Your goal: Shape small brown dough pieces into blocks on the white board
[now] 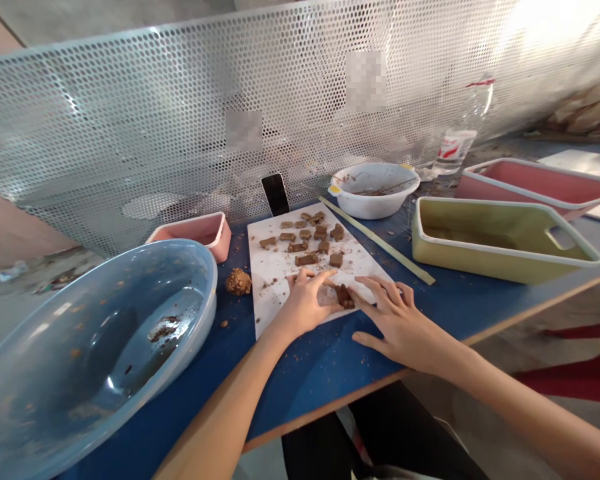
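A white board (270, 270) lies on the blue table (325, 360) with several small brown clay pieces (307, 243) in rows at its far end. Both hands meet at the board's near edge around one brown clay lump (345, 295). My left hand (307, 303) rests on the board with its fingers pointing at the lump and its thumb touching it. My right hand (397, 320) comes in from the right, fingertips pressed against the lump's other side. A rough ball of clay (238, 281) sits on the table just left of the board.
A large blue basin (55, 373) fills the near left. A pink tub (200, 232) and a dark phone (275, 194) stand behind the board. A white bowl (373, 189), a long stick (380, 243), a yellow-green tray (500, 243), a pink tray (535, 183) and a bottle (463, 133) lie right. Perforated metal screen (180, 113) behind.
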`<move>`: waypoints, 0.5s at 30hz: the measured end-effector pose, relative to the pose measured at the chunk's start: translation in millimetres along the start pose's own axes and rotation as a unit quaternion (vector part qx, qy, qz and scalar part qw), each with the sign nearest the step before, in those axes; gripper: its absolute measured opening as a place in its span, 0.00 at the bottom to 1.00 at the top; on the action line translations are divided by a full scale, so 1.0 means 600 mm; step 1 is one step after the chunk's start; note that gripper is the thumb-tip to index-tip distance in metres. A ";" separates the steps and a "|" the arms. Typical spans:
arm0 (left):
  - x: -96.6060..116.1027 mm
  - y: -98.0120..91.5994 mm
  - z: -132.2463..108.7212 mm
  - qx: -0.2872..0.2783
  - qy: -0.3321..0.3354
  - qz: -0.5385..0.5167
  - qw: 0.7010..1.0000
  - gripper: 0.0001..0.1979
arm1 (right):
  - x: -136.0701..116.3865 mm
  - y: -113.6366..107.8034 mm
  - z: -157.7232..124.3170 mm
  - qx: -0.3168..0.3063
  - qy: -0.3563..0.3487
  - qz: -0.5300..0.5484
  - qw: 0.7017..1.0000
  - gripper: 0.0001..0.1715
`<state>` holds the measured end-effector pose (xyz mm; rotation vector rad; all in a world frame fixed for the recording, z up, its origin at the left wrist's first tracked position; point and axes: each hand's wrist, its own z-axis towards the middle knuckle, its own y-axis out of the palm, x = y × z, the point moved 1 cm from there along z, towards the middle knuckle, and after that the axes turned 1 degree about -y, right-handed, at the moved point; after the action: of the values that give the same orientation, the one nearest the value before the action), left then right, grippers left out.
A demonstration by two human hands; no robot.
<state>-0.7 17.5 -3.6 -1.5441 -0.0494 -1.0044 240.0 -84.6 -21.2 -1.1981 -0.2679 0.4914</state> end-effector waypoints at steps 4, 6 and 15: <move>0.002 -0.001 0.001 -0.009 0.004 -0.006 1.000 0.40 | -0.008 -0.021 -0.031 -0.012 -0.001 -0.004 1.000 0.43; 0.004 -0.003 0.001 -0.012 -0.006 -0.005 1.000 0.39 | -0.013 -0.025 -0.040 -0.014 -0.002 -0.005 1.000 0.42; 0.007 -0.004 -0.001 -0.043 -0.009 -0.023 0.999 0.39 | 0.079 -0.058 -0.014 0.046 0.085 -0.085 0.992 0.35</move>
<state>0.4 15.5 0.6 -1.6376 -0.0548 -1.0405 292.7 -77.4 5.4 -1.1091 -0.1973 0.2494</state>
